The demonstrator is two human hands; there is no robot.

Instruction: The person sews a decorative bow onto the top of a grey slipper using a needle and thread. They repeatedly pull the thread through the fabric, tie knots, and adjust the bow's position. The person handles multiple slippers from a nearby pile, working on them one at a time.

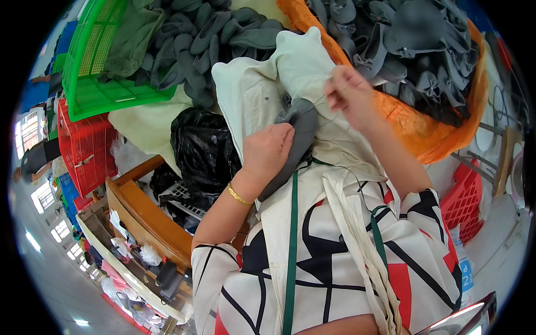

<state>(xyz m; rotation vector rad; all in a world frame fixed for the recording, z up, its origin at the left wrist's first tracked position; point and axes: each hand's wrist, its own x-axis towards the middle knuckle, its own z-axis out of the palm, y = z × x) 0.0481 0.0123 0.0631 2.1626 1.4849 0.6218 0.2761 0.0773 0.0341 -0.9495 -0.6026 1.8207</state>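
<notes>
A dark grey fabric shoe (303,131) lies over my lap with its sole turned toward the right. My left hand (265,153), with a gold bracelet at the wrist, is closed around the shoe's upper edge. To the right of the shoe, my right hand (352,96) is raised and pinched. A thin dark thread (320,101) runs from the shoe to its fingers; whether a needle is also held there is too small to tell. Under the shoe, a pale cloth (245,84) covers my knees.
Loose grey shoes (206,36) are heaped ahead, beside a tilted green basket (84,89). An orange sack (410,125) full of similar shoes stands at the right. Left of me are a black plastic bag (201,142), a red crate (84,142) and wooden furniture (148,215).
</notes>
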